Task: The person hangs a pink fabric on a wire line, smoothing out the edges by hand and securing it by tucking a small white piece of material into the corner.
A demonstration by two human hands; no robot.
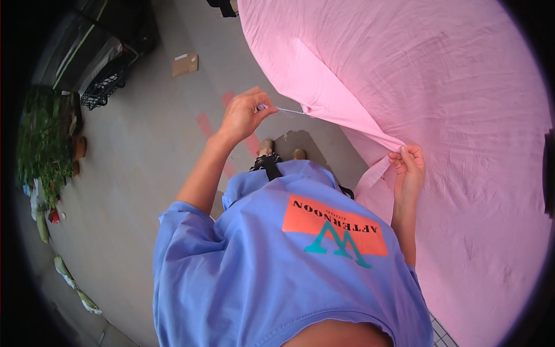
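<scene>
A large pink cloth sheet (pixel 459 143) spreads over the right side of the view, creased, with its edge folded over near the middle. At that folded edge my right hand (pixel 408 167) pinches the cloth between thumb and fingers. My left hand (pixel 248 110), over the floor to the left, grips a thin white string or thread (pixel 289 111) that runs taut to a corner of the pink cloth. A small bunched bit of the same pale material shows between the left fingers. Below the right hand, a loose flap of pink cloth hangs beside the blue shirt.
Grey floor bears reddish tape strips (pixel 204 125). A flattened piece of cardboard (pixel 185 65) lies farther off. At the left stand potted plants (pixel 43 143) and a vehicle with a black wire basket (pixel 100 92). Part of a wire grid (pixel 440 332) shows at bottom right.
</scene>
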